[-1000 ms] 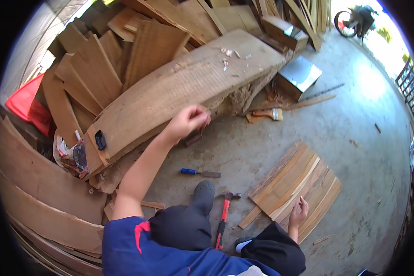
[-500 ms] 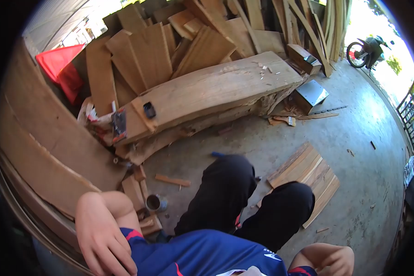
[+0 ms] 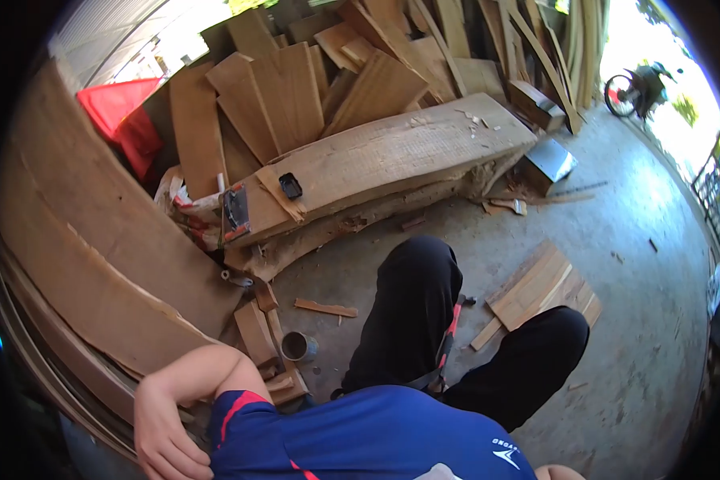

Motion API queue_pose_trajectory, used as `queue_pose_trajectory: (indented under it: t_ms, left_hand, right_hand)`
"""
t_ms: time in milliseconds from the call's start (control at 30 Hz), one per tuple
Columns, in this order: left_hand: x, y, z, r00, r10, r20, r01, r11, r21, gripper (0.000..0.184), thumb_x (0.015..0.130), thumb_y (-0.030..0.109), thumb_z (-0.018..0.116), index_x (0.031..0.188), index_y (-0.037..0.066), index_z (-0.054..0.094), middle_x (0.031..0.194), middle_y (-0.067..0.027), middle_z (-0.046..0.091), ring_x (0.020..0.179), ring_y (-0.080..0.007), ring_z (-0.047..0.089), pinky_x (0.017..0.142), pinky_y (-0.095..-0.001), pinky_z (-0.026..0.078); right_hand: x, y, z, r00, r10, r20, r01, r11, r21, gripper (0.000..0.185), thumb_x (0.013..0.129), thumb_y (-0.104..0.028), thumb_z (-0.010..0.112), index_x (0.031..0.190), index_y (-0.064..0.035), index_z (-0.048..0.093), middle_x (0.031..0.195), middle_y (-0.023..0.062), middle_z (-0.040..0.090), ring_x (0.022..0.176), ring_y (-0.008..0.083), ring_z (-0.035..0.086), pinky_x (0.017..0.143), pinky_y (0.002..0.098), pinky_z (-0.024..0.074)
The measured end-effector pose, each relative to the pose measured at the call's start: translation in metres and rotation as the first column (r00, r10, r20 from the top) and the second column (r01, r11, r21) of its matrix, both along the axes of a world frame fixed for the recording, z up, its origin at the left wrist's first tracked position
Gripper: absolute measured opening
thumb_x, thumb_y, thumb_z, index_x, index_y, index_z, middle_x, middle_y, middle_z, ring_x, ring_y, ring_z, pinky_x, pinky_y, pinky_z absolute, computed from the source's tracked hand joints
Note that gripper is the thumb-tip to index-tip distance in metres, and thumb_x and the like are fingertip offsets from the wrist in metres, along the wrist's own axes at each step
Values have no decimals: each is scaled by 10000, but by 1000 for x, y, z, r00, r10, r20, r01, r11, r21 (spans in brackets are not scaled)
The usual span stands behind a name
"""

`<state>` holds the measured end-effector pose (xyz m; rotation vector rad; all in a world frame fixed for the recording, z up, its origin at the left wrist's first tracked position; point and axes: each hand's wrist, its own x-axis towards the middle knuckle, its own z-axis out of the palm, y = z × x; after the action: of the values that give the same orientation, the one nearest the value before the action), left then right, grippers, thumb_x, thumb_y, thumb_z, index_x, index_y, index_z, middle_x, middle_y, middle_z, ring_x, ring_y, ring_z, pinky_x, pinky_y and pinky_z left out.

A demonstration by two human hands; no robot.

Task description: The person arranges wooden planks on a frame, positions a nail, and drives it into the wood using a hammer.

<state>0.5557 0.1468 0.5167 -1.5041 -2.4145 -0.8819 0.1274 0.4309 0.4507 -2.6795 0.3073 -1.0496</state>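
My left hand [image 3: 168, 440] is low at the left, bent back beside my blue shirt [image 3: 352, 436]. Its back faces the camera, the fingers point down, lightly bent and a little apart, and I see nothing in them; the fingertips lie close to the shirt. Of my right arm [image 3: 558, 473] only a patch of skin shows at the bottom edge, with the hand out of frame. Between my knees in black trousers is a red and black tool handle [image 3: 450, 328], partly hidden by the leg.
A long thick wooden slab [image 3: 392, 152] lies ahead, bearing a small black tray [image 3: 290, 186]. Planks [image 3: 288, 96] lean behind it. A tin can [image 3: 299, 346] and a wood panel [image 3: 548, 280] are on the floor. Large boards [image 3: 96, 208] stand at left.
My right hand has dropped out of view at the bottom. My left hand has drawn in closer to the shirt. The view has shifted, and more of the red and black handle shows.
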Motion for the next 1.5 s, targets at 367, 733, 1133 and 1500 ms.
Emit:
queue_pose_trajectory:
  t_ms: [367,733,1133,1500]
  left_hand:
    - [-130,-107,-10,997,-16,73,14,1000,22,114,808,106,549,832,177,634,888,41,620,759,-55,571,686,-186,394]
    - [-379,-167,-228,618,703,351,-449,683,-577,84,780,125,604,787,50,567,780,-135,575,776,-309,568,657,-392,453]
    - [-354,-49,-545,216,553,805,-640,703,-311,155,793,160,583,884,38,557,1052,-147,542,976,-334,529,841,-381,438]
    - [-396,-15,-575,674,688,268,-572,716,-400,131,745,140,603,863,92,576,1351,5,410,1237,-405,342,888,-445,419]
  right_hand:
    - [15,72,-32,836,-403,372,447,894,-39,125,776,-151,589,816,-177,704,826,-29,653,757,85,613,675,231,457]
    - [-139,-3,-90,462,-646,607,443,761,474,335,724,-402,726,627,-110,592,705,8,531,601,132,459,546,279,355]
    - [-155,-128,-453,-228,-904,-361,742,-402,537,288,742,-212,679,1015,-129,644,1033,76,604,981,221,551,827,347,444]
    - [-149,-74,-491,-500,-376,-780,491,-865,102,924,580,-342,799,1340,-440,283,1446,117,156,1308,386,191,1007,578,209]
